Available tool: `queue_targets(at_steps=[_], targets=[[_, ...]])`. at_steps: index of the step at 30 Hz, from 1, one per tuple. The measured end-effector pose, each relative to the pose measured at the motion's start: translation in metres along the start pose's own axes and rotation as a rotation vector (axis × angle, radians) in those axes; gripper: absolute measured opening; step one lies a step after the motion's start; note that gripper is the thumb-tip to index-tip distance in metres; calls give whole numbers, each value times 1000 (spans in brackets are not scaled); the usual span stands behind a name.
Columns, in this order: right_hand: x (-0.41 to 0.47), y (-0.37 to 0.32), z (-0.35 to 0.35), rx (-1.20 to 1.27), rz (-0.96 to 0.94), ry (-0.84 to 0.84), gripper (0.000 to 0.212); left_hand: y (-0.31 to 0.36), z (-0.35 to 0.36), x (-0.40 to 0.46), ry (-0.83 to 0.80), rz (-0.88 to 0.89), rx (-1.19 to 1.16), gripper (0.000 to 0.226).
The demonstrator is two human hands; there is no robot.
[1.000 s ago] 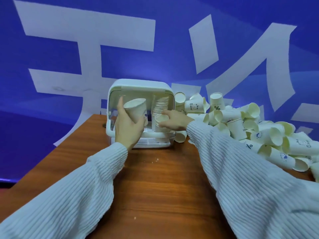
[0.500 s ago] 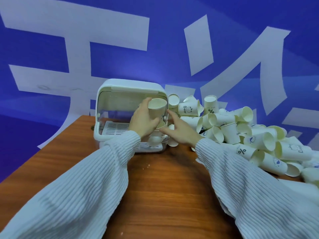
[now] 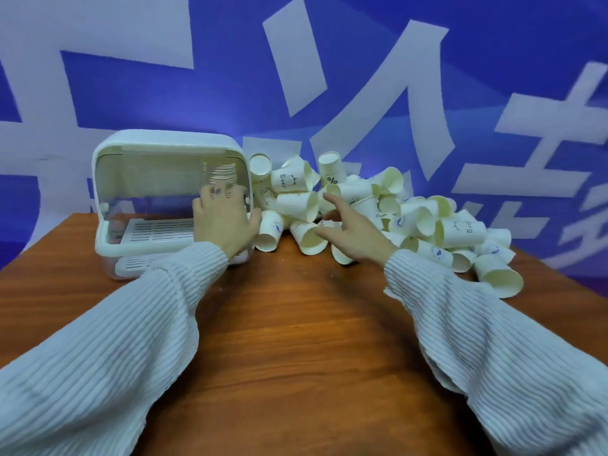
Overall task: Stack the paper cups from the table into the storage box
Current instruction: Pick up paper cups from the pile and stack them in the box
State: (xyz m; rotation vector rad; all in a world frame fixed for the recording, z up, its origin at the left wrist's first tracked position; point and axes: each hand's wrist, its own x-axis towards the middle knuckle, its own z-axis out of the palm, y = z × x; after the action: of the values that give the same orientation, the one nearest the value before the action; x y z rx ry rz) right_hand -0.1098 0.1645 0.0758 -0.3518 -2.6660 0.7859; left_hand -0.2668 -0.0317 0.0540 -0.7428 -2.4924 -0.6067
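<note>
A white storage box [image 3: 164, 139] with a clear raised lid stands open at the table's back left. A stack of nested paper cups [image 3: 219, 172] stands upright in its right part. My left hand [image 3: 223, 222] is inside the box opening, fingers wrapped around the lower part of that stack. A big heap of loose white paper cups [image 3: 411, 222] lies to the right of the box. My right hand [image 3: 345, 228] hovers over the near edge of the heap, fingers spread and holding nothing, just above a cup lying on its side [image 3: 309, 238].
The wooden table [image 3: 296, 340] stretches bare toward me between my two white-sleeved arms. One cup [image 3: 498, 279] lies apart at the heap's right end. A blue wall with large white characters rises right behind the box and cups.
The cup my left hand held has gone onto the stack in the box, and that hand now grips the stack low down. My right hand left the box and swung right to the heap, opening.
</note>
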Motion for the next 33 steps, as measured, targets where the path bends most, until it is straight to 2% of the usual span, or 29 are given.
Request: queue_targets(at_steps=[2,5,9,11,13,15,17,22,25,29,31,33], targets=[[-25,23,-19,-16,70,15,74,31,7,-10,21,104,-90,47],[-61,59,-49,-105,170,21,68,90,21,-31,-119,238,-207,48],[-104,99,-94,-170,308,134,62,162,38,-64,-252,462,-274,49],[-123,120,-114,-180,378,136,67,192,46,-78,-300,547,-264,52],[-139,137,-128,-228,419,42,80,216,56,-87,-324,603,-180,56],[-152,151,-133,-318,427,-93,89,229,65,-89,-305,587,-64,60],[-162,163,-130,-373,426,-164,92,230,73,-84,-261,491,20,64],[-170,175,-118,-403,365,-99,86,196,91,-56,-224,157,-10,78],[-162,166,-111,-310,272,-60,84,184,99,-43,-265,197,71,81],[-147,150,-100,-190,225,-12,85,183,99,-42,-213,262,213,66],[-141,138,-96,-130,246,3,80,182,93,-43,-199,278,180,55],[-136,126,-95,-96,235,23,74,179,81,-43,-207,267,63,56]])
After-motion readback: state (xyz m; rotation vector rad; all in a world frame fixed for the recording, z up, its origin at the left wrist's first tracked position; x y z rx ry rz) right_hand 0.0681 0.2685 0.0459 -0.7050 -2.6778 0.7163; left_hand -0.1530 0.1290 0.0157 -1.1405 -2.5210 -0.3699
